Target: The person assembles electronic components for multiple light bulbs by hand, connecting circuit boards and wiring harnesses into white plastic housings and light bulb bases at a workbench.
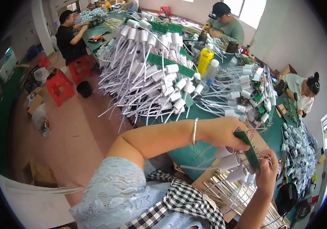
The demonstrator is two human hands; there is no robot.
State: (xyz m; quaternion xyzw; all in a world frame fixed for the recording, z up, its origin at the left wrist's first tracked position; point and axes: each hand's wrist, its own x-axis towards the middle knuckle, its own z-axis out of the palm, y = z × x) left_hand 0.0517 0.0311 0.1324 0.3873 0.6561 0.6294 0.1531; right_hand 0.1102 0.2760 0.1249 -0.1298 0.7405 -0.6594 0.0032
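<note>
My left hand [224, 131], with a silver bangle at the wrist, grips the upper end of a narrow green circuit board [252, 155]. White cylindrical lamp holders [230, 161] with white cables hang beside the board, and thin wires stick out along its far edge. At the board's lower end, my right hand [267, 168] has its fingers pinched together by the thin wires. Whether it grips the board or only a wire is hard to make out. Below my hands lies a bundle of thin pale strips [224, 187].
A tall heap of white lamp holders and cables [133, 72] covers the green table [188, 154] ahead. Beyond it stand a yellow bottle [205, 59] and a clear bottle [210, 73]. More lamp holders [301, 156] pile up right. Several people work around. Red stools [59, 87] stand left.
</note>
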